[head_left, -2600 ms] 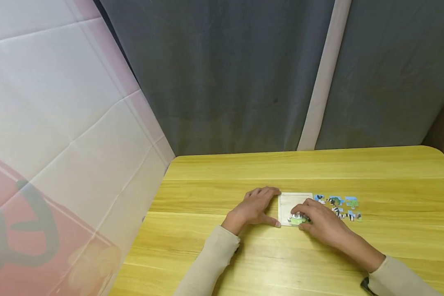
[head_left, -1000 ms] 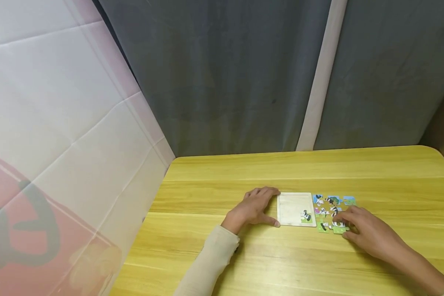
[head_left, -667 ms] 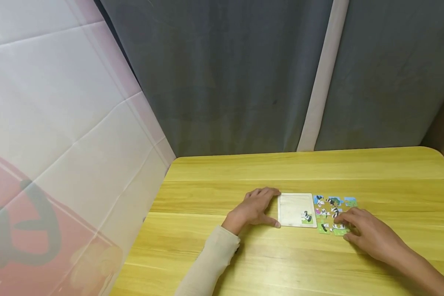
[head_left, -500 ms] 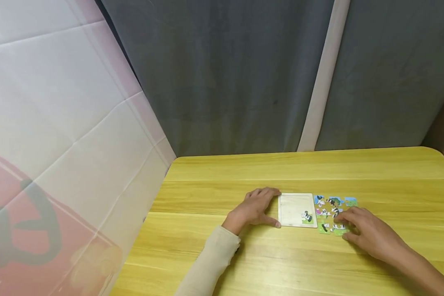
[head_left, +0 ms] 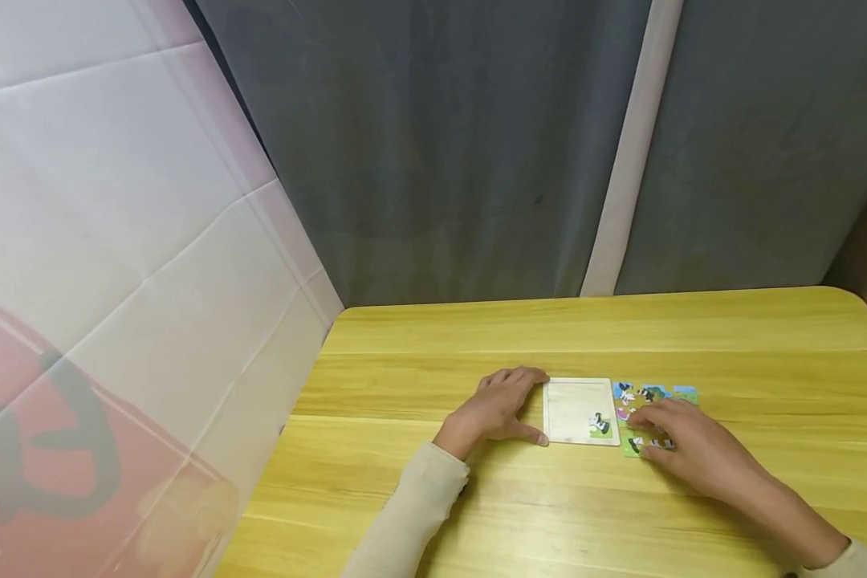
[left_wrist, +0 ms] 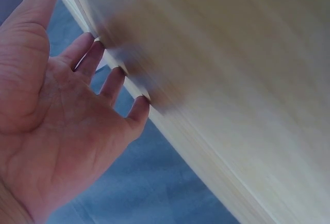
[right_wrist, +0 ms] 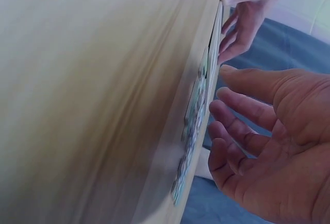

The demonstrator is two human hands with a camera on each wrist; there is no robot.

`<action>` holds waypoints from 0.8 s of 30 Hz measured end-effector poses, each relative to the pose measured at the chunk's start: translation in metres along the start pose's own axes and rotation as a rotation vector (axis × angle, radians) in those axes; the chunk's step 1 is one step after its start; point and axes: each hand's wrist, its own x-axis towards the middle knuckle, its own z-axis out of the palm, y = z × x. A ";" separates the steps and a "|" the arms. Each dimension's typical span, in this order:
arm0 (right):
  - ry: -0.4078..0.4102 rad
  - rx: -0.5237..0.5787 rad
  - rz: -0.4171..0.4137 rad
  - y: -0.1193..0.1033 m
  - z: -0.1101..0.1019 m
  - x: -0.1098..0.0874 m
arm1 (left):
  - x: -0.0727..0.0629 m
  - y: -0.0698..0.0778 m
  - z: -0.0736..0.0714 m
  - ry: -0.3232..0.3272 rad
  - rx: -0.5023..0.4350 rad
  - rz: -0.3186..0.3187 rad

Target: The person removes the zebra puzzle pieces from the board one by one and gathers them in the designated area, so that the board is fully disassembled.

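A shallow square wooden puzzle tray (head_left: pixel 569 405) lies on the table in the head view. One jigsaw piece with a black-and-white animal on green (head_left: pixel 600 425) sits in its lower right corner. My left hand (head_left: pixel 497 408) spans the tray's left side, thumb at the near corner and extended fingertips at the far one. Just right of the tray lie several loose jigsaw pieces (head_left: pixel 653 392), blue and green with striped figures. My right hand (head_left: pixel 701 449) hovers over the lower ones and partly hides them; its fingers are loosely bent, with nothing between them in the right wrist view.
The yellow wood-grain table (head_left: pixel 433 337) carries the tray and pieces. Behind it hangs a dark grey curtain (head_left: pixel 433 160) with a pale vertical strip. A white and pink printed cloth (head_left: pixel 116 201) covers the left side.
My right hand first put the animal piece in the tray's corner, then went right to the loose pieces, and has now shifted slightly left over them. My left hand stays put.
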 end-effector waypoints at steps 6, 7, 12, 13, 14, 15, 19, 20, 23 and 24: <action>0.001 0.009 -0.027 -0.009 0.002 0.012 | 0.001 -0.001 0.000 0.000 0.000 0.004; 0.004 0.008 -0.032 -0.010 0.003 0.014 | 0.001 -0.001 0.000 0.002 0.000 0.006; 0.000 0.007 -0.042 -0.018 0.008 0.021 | 0.001 0.000 0.000 -0.003 -0.003 0.006; -0.002 0.011 -0.041 -0.019 0.009 0.022 | 0.000 0.000 -0.001 -0.003 -0.004 0.006; -0.004 0.013 -0.040 -0.020 0.010 0.023 | 0.000 0.000 -0.001 -0.003 -0.004 0.006; -0.009 0.015 -0.039 -0.022 0.011 0.024 | 0.000 0.000 -0.001 -0.003 -0.005 0.006; -0.026 0.020 -0.038 -0.025 0.014 0.026 | 0.000 0.000 -0.002 -0.002 -0.006 0.008; -0.033 0.018 -0.035 -0.026 0.014 0.026 | 0.000 0.000 -0.002 -0.002 -0.005 0.009; -0.047 0.006 -0.031 -0.027 0.016 0.027 | -0.001 0.000 -0.002 -0.003 -0.002 0.011; -0.048 0.000 -0.027 -0.028 0.016 0.028 | 0.000 0.000 -0.002 -0.004 -0.001 0.010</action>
